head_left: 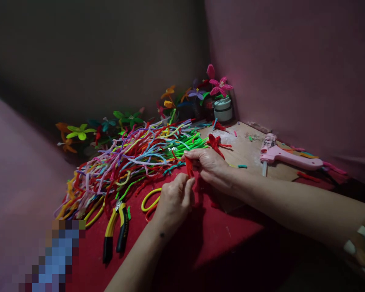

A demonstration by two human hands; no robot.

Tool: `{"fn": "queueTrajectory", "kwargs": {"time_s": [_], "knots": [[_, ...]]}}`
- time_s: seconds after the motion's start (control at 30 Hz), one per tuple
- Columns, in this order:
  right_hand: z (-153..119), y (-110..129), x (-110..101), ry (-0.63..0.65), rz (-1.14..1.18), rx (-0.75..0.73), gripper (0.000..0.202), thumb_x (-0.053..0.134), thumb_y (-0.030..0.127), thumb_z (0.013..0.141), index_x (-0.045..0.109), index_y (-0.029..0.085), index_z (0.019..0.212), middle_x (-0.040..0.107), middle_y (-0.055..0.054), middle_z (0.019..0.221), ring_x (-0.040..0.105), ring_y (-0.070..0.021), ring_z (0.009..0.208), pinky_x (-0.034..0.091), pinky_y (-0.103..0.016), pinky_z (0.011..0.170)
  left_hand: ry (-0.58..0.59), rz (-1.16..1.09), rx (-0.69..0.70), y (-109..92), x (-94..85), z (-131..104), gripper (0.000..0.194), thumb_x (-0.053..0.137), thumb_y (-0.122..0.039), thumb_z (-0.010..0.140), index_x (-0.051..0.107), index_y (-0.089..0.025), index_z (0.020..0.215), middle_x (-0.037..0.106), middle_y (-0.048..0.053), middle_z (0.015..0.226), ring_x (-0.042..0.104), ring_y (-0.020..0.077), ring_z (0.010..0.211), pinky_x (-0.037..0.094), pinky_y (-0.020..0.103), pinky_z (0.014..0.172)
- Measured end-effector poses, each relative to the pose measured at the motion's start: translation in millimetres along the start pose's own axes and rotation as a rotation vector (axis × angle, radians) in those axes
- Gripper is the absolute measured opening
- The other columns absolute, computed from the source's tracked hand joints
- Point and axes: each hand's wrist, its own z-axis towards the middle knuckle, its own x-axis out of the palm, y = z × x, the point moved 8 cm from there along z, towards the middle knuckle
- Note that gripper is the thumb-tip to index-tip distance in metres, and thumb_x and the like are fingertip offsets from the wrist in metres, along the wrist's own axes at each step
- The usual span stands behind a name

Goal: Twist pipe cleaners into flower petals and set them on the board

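Between my two hands is a red pipe cleaner piece, bent into a narrow shape. My right hand pinches its upper part between thumb and fingers. Lower down, my left hand is closed at its bottom end, the fingertips pressed together. Just beyond my right hand lies a red pipe cleaner petal shape on the board. A large heap of multicoloured pipe cleaners spreads to the left, with a bright green bundle closest to my hands.
Yellow-and-black pliers and yellow-handled scissors lie on the red cloth. A pink glue gun rests on the board at right. Pipe cleaner flowers and a lidded jar stand along the back wall.
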Motion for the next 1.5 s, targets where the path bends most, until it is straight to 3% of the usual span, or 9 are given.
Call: {"fn": "queueTrajectory", "kwargs": {"time_s": [0.17, 0.37, 0.57, 0.83, 0.97, 1.1, 1.27, 1.4, 1.5], "knots": [[4.5, 8.7, -5.5, -0.061, 0.017, 0.01, 0.011, 0.06, 0.013, 0.064, 0.056, 0.015, 0.054, 0.049, 0.002, 0.048, 0.035, -0.0065, 0.045, 0.024, -0.024, 0.045, 0.425, -0.151, -0.209, 27.8, 10.6, 2.6, 0.011, 0.054, -0.029, 0.073, 0.054, -0.018, 0.073, 0.055, -0.001, 0.055, 0.049, 0.0101, 0.042, 0.034, 0.02, 0.042], [1.6, 4.1, 2.0, 0.01, 0.048, 0.042, 0.013, 0.059, 0.017, 0.069, 0.054, 0.015, 0.056, 0.04, 0.005, 0.043, 0.029, -0.0056, 0.041, 0.021, -0.024, 0.043, 0.165, -0.476, -0.289, 33.6, -4.1, 16.6, 0.043, 0.066, -0.029, 0.065, 0.053, -0.018, 0.105, 0.058, -0.001, 0.074, 0.05, 0.0078, 0.053, 0.037, 0.019, 0.048], [2.2, -3.3, 6.0, 0.083, 0.095, 0.015, 0.011, 0.064, 0.015, 0.061, 0.053, 0.015, 0.058, 0.049, 0.003, 0.052, 0.042, -0.0076, 0.05, 0.03, -0.024, 0.049, -0.05, -0.532, -0.235, 24.8, -0.9, 19.9, 0.02, 0.061, -0.032, 0.071, 0.054, -0.014, 0.069, 0.05, -0.004, 0.052, 0.041, 0.0056, 0.042, 0.033, 0.019, 0.044], [1.1, -2.8, 3.5, 0.055, 0.038, 0.034, 0.013, 0.061, 0.01, 0.059, 0.05, 0.015, 0.052, 0.05, 0.003, 0.052, 0.039, -0.0067, 0.049, 0.028, -0.024, 0.05, 0.104, -0.777, -0.314, 30.7, 8.2, 14.1, 0.02, 0.063, -0.025, 0.066, 0.048, -0.014, 0.059, 0.044, -0.005, 0.048, 0.034, 0.003, 0.038, 0.024, 0.017, 0.037], [-2.1, 6.6, 8.1, 0.103, -0.096, -0.056, 0.022, 0.06, 0.012, 0.061, 0.045, 0.016, 0.045, 0.04, 0.005, 0.043, 0.031, -0.0053, 0.043, 0.02, -0.025, 0.046, 0.147, -0.706, -0.369, 34.8, -1.0, 13.6, 0.021, 0.065, -0.028, 0.065, 0.05, -0.014, 0.061, 0.045, -0.005, 0.049, 0.033, 0.0027, 0.036, 0.025, 0.016, 0.036], [-5.2, 15.9, 16.2, 0.197, -0.225, -0.173, 0.024, 0.062, 0.018, 0.062, 0.047, 0.016, 0.044, 0.039, 0.006, 0.039, 0.03, -0.0054, 0.039, 0.018, -0.026, 0.045, 0.258, -0.393, -0.354, 33.1, -26.5, 10.8, 0.023, 0.07, -0.029, 0.062, 0.06, -0.013, 0.074, 0.058, 0.001, 0.059, 0.052, 0.0103, 0.051, 0.04, 0.019, 0.049], [-7.8, 13.5, 17.4, 0.199, -0.324, -0.154, 0.017, 0.065, 0.021, 0.059, 0.054, 0.014, 0.047, 0.044, 0.005, 0.04, 0.033, -0.0055, 0.039, 0.02, -0.024, 0.044, 0.075, -0.234, -0.215, 21.0, -70.2, 12.1, 0.055, 0.07, -0.035, 0.06, 0.058, -0.019, 0.111, 0.062, 0.009, 0.107, 0.055, 0.0256, 0.099, 0.046, 0.027, 0.078], [-12.9, 5.2, 22.3, 0.246, -0.377, -0.128, 0.018, 0.067, 0.026, 0.058, 0.057, 0.014, 0.048, 0.045, 0.005, 0.041, 0.034, -0.0056, 0.042, 0.022, -0.024, 0.044, 0.144, -0.131, -0.121, 10.8, -53.9, 14.5, 0.038, 0.064, -0.039, 0.067, 0.065, -0.021, 0.1, 0.065, 0.007, 0.102, 0.053, 0.0252, 0.103, 0.04, 0.028, 0.088], [-17.0, -0.2, 25.3, 0.285, -0.378, -0.126, 0.018, 0.066, 0.027, 0.059, 0.058, 0.014, 0.049, 0.047, 0.004, 0.043, 0.036, -0.0063, 0.043, 0.026, -0.023, 0.045, 0.198, -0.268, -0.154, 12.5, -30.9, 16.2, 0.033, 0.054, -0.042, 0.075, 0.067, -0.016, 0.09, 0.067, 0.009, 0.087, 0.059, 0.0225, 0.085, 0.044, 0.031, 0.082]]}}
